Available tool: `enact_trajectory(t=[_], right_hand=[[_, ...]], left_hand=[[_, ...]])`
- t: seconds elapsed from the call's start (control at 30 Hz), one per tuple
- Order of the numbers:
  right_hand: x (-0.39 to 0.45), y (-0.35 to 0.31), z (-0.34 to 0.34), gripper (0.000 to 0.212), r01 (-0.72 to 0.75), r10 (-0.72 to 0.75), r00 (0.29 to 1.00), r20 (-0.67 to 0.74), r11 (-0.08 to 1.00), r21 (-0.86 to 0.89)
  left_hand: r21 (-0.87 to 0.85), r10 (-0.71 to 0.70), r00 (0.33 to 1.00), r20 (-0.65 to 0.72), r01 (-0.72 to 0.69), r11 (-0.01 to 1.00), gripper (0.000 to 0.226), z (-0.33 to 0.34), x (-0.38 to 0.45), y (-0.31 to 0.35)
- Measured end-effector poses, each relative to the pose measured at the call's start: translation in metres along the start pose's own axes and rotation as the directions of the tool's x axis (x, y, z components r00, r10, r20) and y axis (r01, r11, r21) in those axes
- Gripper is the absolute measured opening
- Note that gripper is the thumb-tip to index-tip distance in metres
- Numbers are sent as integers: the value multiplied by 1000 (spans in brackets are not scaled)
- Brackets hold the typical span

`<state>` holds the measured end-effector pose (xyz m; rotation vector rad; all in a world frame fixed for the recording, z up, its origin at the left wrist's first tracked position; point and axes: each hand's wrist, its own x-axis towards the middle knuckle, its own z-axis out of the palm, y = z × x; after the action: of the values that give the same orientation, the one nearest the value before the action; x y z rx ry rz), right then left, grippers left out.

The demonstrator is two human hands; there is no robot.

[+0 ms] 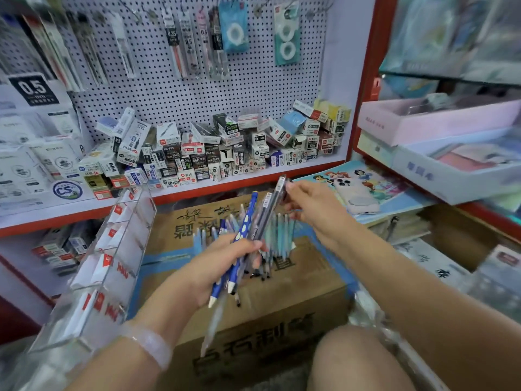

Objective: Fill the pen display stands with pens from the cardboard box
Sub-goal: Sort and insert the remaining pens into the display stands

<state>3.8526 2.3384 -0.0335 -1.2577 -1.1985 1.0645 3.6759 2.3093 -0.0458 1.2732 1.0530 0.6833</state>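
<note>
Head view: left hand (pixel 222 266) clenched round a fanned bundle of pens (pixel 248 238), right hand (pixel 307 207) pinching one dark pen (pixel 270 207) out of it, over the taped cardboard box (pixel 253 314). Clear acrylic display stand (pixel 112 249) just left, compartments apparently unfilled. Risk: loose fan slipping, scattering. Around: pegboard (pixel 253 88), shelf of refill boxes (pixel 225 153).

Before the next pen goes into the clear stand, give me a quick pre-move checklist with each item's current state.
1. Left hand grips the pen bundle: ok.
2. Right hand pinches a single dark pen: ok.
3. Acrylic display stand within view at left: ok.
4. Stand compartments free for pens: cannot tell, glare and blur.
5. Cardboard box closed under the hands: ok.
</note>
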Motion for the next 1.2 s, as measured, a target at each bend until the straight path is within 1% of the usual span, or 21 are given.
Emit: enact_trajectory(t=[0.07, 0.13, 0.23, 0.3, 0.37, 0.43, 0.47, 0.5, 0.57, 0.6, 0.67, 0.77, 0.87, 0.97, 1.07, 1.2], right_hand=[[-9, -4, -19, 22, -1, 2, 1000, -23, 999, 34], [-18, -6, -37, 24, -5, 12, 997, -82, 996, 86], [-27, -13, -71, 25, 27, -1, 975, -224, 994, 110], [-33, -21, -99, 25, 64, -21, 938, -346, 991, 114], [-36, -29, -131, 23, 91, -57, 879, -473, 995, 49], [-38, -28, -165, 13, 71, -121, 812, -572, 991, -109], [-39, -25, -179, 13, 53, -171, 784, -597, 976, -210], [-41, -21, -191, 14, 26, -223, 768, -601, 947, -320], [-46, -8, -207, 12, -40, -304, 769, -562, 855, -517], [-49, 0, -212, 10, -72, -323, 782, -533, 803, -592], [-50, 16, -217, 9, -89, -340, 813, -472, 730, -678], [-47, 33, -216, 8, -115, -340, 848, -406, 630, -768], [-40, 48, -211, 13, -137, -315, 882, -350, 538, -831], [-29, 60, -209, 16, -179, -241, 908, -343, 517, -837], [-19, 69, -208, 16, -204, -191, 926, -327, 476, -856], [-12, 78, -206, 12, -225, -135, 944, -303, 412, -883]], left_hand=[[25, 14, 1000, 6, -14, 1000, 19, 16, -5, 4], [28, 16, 1000, 10, -17, 999, 18, 32, -8, 7], [37, 12, 1000, 7, -12, 999, 17, 51, -9, 9], [62, 5, 1000, -31, -3, 998, 16, 61, -6, 11], [54, -3, 998, -63, 6, 999, 13, 72, -2, 12], [38, 14, 995, -95, -11, 999, 13, 84, 5, 13], [39, 33, 993, -112, -29, 999, 14, 92, 10, 14], [50, 56, 990, -130, -50, 997, 17, 100, 15, 14], [93, 102, 979, -177, -87, 992, 21, 118, 27, 12], [107, 122, 972, -201, -102, 989, 23, 127, 32, 11], [94, 146, 960, -238, -127, 987, 24, 147, 42, 6], [95, 170, 955, -243, -151, 984, 22, 170, 54, -2], [107, 155, 958, -243, -132, 985, 19, 184, 67, -14], [149, 149, 961, -232, -116, 982, 20, 188, 75, -25], [173, 174, 960, -218, -138, 975, 19, 186, 80, -32], [136, 164, 961, -222, -136, 981, 17, 180, 85, -35]])
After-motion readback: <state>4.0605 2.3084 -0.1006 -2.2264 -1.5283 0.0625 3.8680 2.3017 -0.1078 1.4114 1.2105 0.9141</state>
